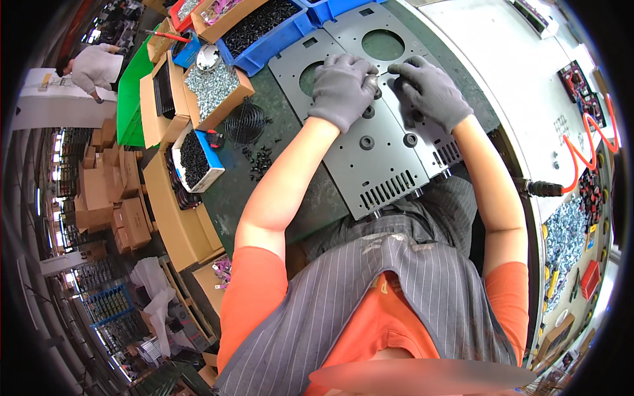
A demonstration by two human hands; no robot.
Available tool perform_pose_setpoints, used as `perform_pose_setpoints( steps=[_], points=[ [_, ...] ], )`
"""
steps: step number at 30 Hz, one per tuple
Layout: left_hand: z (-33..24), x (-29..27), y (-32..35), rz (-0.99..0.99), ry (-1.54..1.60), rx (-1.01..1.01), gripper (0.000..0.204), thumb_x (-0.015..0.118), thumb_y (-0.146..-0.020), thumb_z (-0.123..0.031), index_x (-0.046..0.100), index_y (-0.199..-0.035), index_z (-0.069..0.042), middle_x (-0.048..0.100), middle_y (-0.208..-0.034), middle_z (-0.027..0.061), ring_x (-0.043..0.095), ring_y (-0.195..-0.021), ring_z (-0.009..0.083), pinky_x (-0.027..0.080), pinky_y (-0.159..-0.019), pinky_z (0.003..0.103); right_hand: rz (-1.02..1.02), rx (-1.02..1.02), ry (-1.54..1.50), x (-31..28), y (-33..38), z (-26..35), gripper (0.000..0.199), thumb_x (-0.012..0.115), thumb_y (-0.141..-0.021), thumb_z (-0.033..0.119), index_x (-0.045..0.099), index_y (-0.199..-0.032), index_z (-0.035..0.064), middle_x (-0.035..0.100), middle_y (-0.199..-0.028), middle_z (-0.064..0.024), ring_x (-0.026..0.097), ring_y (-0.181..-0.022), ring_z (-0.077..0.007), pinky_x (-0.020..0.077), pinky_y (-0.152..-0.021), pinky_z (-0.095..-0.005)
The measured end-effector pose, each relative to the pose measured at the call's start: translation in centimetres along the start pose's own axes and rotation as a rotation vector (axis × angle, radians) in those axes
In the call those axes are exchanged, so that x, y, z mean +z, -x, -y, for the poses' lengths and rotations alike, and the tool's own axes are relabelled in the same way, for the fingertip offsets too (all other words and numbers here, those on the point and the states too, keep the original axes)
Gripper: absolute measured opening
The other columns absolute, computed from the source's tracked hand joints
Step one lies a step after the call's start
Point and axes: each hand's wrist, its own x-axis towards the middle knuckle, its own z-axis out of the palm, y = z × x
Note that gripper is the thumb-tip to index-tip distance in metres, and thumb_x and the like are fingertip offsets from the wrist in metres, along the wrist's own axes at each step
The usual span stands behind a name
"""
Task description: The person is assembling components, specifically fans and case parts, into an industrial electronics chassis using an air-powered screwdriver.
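Observation:
Two grey metal plates lie side by side on the dark green bench, each with a large round hole and vent slots; the left plate (370,165) carries black round grommets. My left hand (343,89), in a grey glove, rests on the left plate beside its round hole, fingertips pinched on a small part at the seam between the plates. My right hand (429,89), also gloved, sits on the right plate (380,33), with its fingers meeting the left hand's fingertips. The small part itself is too tiny to tell.
A blue bin of black parts (267,26), a cardboard box of silver screws (211,89), a box of black pieces (195,158) and a wire fan guard (246,122) stand to the left. An orange coiled air hose (581,155) lies right. Another person (92,66) works far left.

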Motion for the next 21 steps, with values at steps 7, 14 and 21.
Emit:
perform_pose_setpoints(
  steps=[7, 14, 21],
  points=[
    [-3.3, -1.3, 2.5, 0.015, 0.106, 0.187, 0.019, 0.058, -0.082, -0.028, 0.069, -0.091, -0.015, 0.065, -0.090, 0.0077, 0.057, -0.093, 0.0276, 0.044, -0.083, 0.040, -0.013, -0.026, 0.010, -0.5, 1.3, -1.1, 0.034, 0.053, -0.078, 0.011, 0.062, -0.110, 0.0144, 0.056, -0.105, -0.0133, 0.056, -0.098, -0.0322, 0.0461, -0.086, -0.0400],
    [-7.3, -1.9, 2.0, 0.392, -0.021, -0.033, 0.030, 0.062, -0.078, -0.040, 0.069, -0.095, -0.015, 0.065, -0.091, 0.0078, 0.060, -0.087, 0.0277, 0.047, -0.079, 0.037, -0.026, -0.009, -0.060, -0.9, 2.0, -1.5, 0.032, 0.053, -0.081, 0.016, 0.061, -0.112, 0.0136, 0.056, -0.105, -0.0138, 0.057, -0.097, -0.0318, 0.0453, -0.086, -0.0404],
    [-5.6, -0.3, 1.0, 0.021, -0.134, 0.033, 0.024, 0.063, -0.077, -0.032, 0.067, -0.096, -0.017, 0.064, -0.091, 0.0044, 0.060, -0.086, 0.0233, 0.048, -0.076, 0.036, -0.013, 0.004, -0.049, 0.0, 0.2, -3.1, 0.025, 0.050, -0.086, 0.023, 0.061, -0.103, 0.0075, 0.057, -0.106, -0.0146, 0.056, -0.100, -0.0332, 0.0447, -0.085, -0.0419]
  ],
)
